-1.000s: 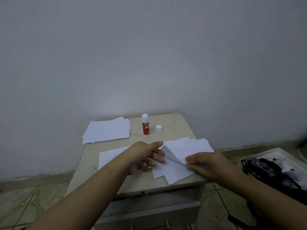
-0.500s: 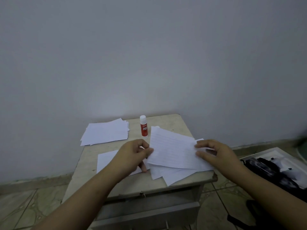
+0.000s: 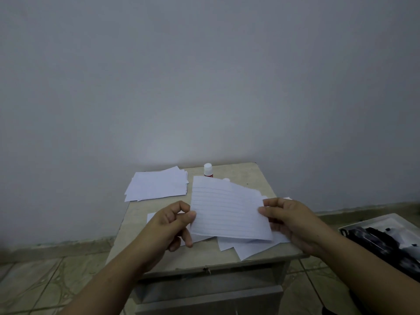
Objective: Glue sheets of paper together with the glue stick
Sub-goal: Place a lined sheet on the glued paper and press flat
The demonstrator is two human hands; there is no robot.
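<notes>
Plain home room — small worn cabinet (image 3: 261,178) against bare grey wall (image 3: 204,76); tiled floor (image 3: 45,280), baseboard

white sheet of lined paper (image 3: 227,210) has faint grey ruled lines running across it. the stack of plain white paper sheets (image 3: 156,186) at the back shows no lines. glue stick (image 3: 208,170) has a white cap with a red label under it. the surface (image 3: 254,178) is pale beige, kinda speckled. wall (image 3: 204,76) is flat grey-white, floor tiles (image 3: 45,280) are greenish-beige with marbled veins. black and white patterned bag (image 3: 384,241) off to the right.
</notes>
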